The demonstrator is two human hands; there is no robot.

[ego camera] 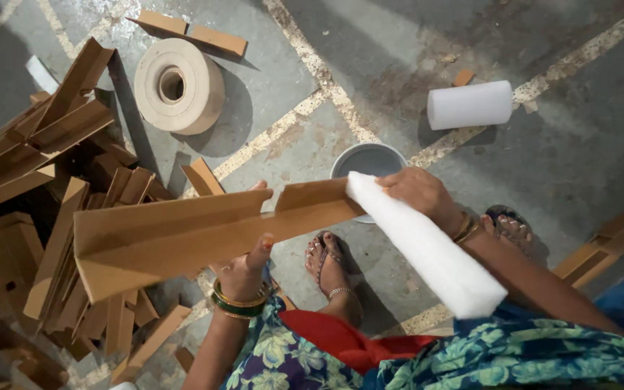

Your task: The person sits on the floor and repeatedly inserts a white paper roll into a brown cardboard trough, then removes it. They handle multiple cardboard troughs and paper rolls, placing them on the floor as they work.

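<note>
Head view shows the left hand (243, 267) clasping a light, stiff cardboard corner strip (204, 231) mid-length above the floor (370, 50), while the right hand (417, 191) pinches soft, crushable white foam sheet (427, 249) at its end.

Cardboard angle strip and white foam held over a concrete floor

The left hand (243, 271) grips the cardboard angle strip (204, 231) at mid-frame; the right hand (417, 191) pinches the white foam sheet (427, 249) against its right end. A paper tape roll (178, 85) lies at upper left.

Concrete floor (370, 50) bears paper roll (178, 85), foam roll (469, 105), cardboard pile (45, 217).
</note>
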